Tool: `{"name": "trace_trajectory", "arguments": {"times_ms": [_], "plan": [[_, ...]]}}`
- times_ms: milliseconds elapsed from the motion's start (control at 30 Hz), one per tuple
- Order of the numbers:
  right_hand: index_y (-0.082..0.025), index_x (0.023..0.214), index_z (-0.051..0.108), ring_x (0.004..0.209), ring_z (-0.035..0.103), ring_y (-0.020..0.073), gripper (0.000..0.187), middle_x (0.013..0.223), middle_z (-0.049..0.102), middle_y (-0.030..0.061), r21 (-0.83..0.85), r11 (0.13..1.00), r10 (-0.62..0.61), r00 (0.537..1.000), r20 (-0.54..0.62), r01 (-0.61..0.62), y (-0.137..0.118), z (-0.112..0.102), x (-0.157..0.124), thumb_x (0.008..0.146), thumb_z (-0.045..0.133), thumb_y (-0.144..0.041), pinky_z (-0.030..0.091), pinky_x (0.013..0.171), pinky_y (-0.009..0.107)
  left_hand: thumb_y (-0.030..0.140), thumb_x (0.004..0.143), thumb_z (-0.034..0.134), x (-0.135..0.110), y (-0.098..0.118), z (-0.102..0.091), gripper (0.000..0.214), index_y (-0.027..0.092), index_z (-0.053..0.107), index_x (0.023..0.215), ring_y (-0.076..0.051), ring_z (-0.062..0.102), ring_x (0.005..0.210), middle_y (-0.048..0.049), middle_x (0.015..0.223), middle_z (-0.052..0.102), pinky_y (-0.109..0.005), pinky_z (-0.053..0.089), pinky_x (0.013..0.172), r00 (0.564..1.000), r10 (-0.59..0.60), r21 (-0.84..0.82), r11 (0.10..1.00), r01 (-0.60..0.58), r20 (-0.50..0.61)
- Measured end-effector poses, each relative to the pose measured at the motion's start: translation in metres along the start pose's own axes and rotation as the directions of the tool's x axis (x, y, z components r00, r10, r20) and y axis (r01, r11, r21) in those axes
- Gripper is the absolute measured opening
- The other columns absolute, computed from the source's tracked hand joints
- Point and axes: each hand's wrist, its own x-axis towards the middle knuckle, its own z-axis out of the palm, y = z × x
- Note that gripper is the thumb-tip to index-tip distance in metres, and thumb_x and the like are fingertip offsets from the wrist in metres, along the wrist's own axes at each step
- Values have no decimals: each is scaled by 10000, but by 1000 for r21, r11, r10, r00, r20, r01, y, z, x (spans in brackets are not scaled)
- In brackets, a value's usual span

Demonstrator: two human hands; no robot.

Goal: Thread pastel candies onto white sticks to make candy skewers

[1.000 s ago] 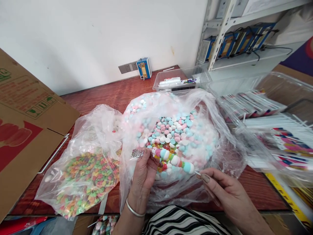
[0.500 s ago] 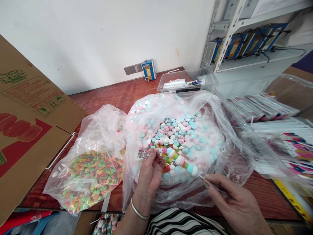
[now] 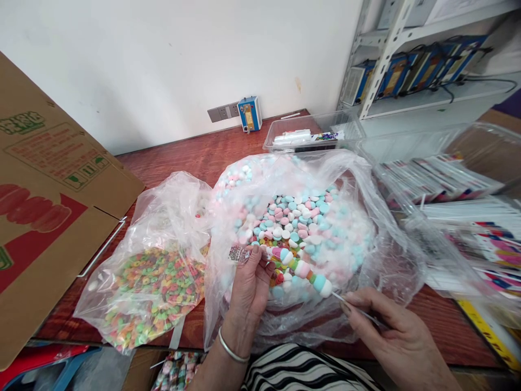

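Note:
A candy skewer (image 3: 302,267) of pink, white, blue, green and orange pieces runs slantwise between my hands. My left hand (image 3: 253,285) is closed on its far end, where a clear printed wrapper tip (image 3: 239,253) pokes out past the thumb. With thumb and fingers my right hand (image 3: 385,320) pinches the thin white stick (image 3: 338,296) at the near end. Underneath lies a large open plastic bag (image 3: 382,239) of pastel button-shaped candies (image 3: 293,209). Some small coloured candy rings show on top of them, partly behind the skewer.
To the left sits a clear bag of coloured candy rings (image 3: 158,296), beside a cardboard box (image 3: 61,179). Clear bins on the right hold flat packets and white sticks (image 3: 468,210). A small blue device (image 3: 249,115) stands by the wall. Wrapped candies (image 3: 179,371) lie below the table edge.
Both hands keep the same hold on the skewer. It has shifted very slightly to the right and down in view; the rest of the scene is nearly unchanged.

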Motion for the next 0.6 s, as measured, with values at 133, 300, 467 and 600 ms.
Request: {"name": "trace_trajectory", "arguments": {"times_ms": [133,300,467,600], "plan": [[-204,814,682,618,644,142,98,728,691,3,26,1000,-1,1000,-21,1,-2,1,0,836,587,-201,503,547,178,157,663,843,-1,1,5,201,154,672,768,-98,668,691,10,759,706,-193,559,629,999,45,9,999,-45,29],[-210,790,683,587,623,129,87,659,651,-18,85,995,47,999,-11,-46,-8,6,-1,833,607,-201,485,543,176,157,704,813,-3,-2,9,151,147,675,765,-170,712,827,-21,803,726,-317,585,817,995,40,-8,999,-40,95],[-208,823,675,680,632,151,119,749,670,13,229,950,224,974,-21,-214,-9,24,-5,858,622,-308,493,585,196,122,763,757,-4,-9,14,108,149,687,840,-186,710,909,-50,912,740,-347,577,878,997,-1,-105,994,9,72],[-196,849,642,451,397,82,333,560,463,-55,535,661,449,849,280,-526,-12,37,-7,856,622,-528,359,417,184,144,819,707,-6,-12,16,88,139,689,905,-150,696,839,-40,871,715,-349,576,881,992,-55,-125,990,69,110]]}}
